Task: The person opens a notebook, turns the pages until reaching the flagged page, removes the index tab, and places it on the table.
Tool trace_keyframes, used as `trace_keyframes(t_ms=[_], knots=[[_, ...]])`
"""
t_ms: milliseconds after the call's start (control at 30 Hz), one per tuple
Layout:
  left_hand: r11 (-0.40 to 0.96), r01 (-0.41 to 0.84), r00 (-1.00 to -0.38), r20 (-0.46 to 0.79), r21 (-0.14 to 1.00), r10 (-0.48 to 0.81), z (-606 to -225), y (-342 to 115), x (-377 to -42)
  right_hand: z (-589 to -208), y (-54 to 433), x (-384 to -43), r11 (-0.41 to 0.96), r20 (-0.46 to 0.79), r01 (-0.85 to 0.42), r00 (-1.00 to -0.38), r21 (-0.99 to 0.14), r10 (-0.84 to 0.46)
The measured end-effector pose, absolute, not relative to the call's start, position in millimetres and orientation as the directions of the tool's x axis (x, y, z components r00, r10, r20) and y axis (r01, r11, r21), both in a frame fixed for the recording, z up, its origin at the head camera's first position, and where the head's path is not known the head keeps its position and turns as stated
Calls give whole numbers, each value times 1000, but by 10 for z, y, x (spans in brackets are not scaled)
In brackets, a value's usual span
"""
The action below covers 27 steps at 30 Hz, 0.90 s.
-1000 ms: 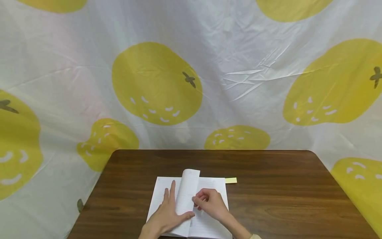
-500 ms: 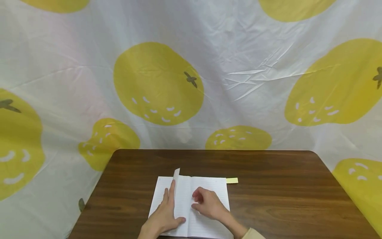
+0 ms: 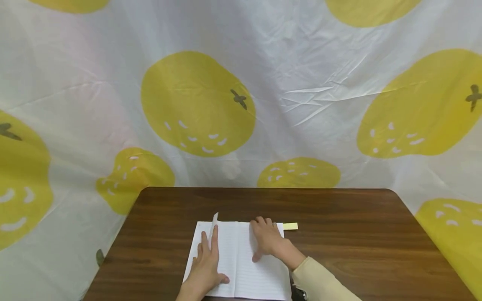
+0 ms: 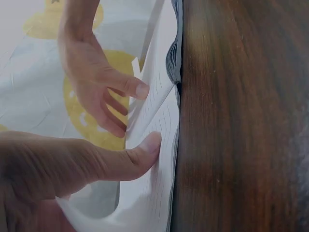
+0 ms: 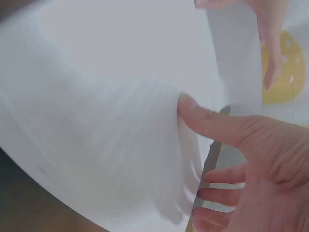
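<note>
An open lined notebook (image 3: 263, 280) lies on the table, its centre fold running away from me. My left hand (image 3: 203, 263) rests on the left page with long, straight fingers. Its thumb (image 4: 140, 152) presses on the paper in the left wrist view. A turned leaf (image 3: 214, 221) stands up beside the left index finger and curls near the palm. On the upper part of the right page is my right hand (image 3: 269, 240), fingers stretched toward the top edge. The right wrist view shows its thumb (image 5: 193, 108) touching the paper and its other fingers by the notebook's edge.
A yellow sticky tab (image 3: 290, 226) juts from the notebook's upper right edge. Dark wood table (image 3: 357, 242) surrounds the notebook. Behind the table hangs a white cloth (image 3: 301, 62) printed with yellow fruit.
The leaf has swung from the middle over to the left, by the left hand. My right hand has moved from the centre fold up and right, and its fingers have straightened.
</note>
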State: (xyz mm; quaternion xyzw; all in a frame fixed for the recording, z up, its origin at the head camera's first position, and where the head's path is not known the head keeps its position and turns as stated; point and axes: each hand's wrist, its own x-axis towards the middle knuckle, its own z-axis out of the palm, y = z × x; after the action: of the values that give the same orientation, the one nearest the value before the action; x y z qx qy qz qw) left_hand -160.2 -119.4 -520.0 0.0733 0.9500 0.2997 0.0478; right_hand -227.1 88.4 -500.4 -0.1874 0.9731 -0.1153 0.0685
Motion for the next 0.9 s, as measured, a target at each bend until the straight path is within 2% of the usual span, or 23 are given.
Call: trace_keyframes(t_ms=[133, 233, 367, 500, 633, 900], knots=[[854, 117, -990, -7, 508, 140, -5195, -1179, -1608, -4992, 849, -2380, 939, -218, -289, -920, -183, -326], [877, 162, -987, 55, 452, 154, -5195, -1181, -1602, -4987, 835, -2426, 955, -268, -258, -919, -148, -290], [918, 229, -968, 171, 324, 181, -5209, -1197, -1588, -5009, 843, -2431, 956, -254, -264, -923, -131, -289], [931, 261, -955, 209, 254, 211, -5232, -1218, -1592, -5006, 843, -2385, 947, -209, -298, -925, -120, -318], [918, 269, -960, 153, 293, 233, -5235, -1225, -1599, -4998, 842, -2312, 939, -138, -328, -930, -102, -339], [874, 202, -967, -54, 442, 250, -5155, -1222, -1615, -5048, 851, -2082, 943, 28, -321, -947, -87, -319]])
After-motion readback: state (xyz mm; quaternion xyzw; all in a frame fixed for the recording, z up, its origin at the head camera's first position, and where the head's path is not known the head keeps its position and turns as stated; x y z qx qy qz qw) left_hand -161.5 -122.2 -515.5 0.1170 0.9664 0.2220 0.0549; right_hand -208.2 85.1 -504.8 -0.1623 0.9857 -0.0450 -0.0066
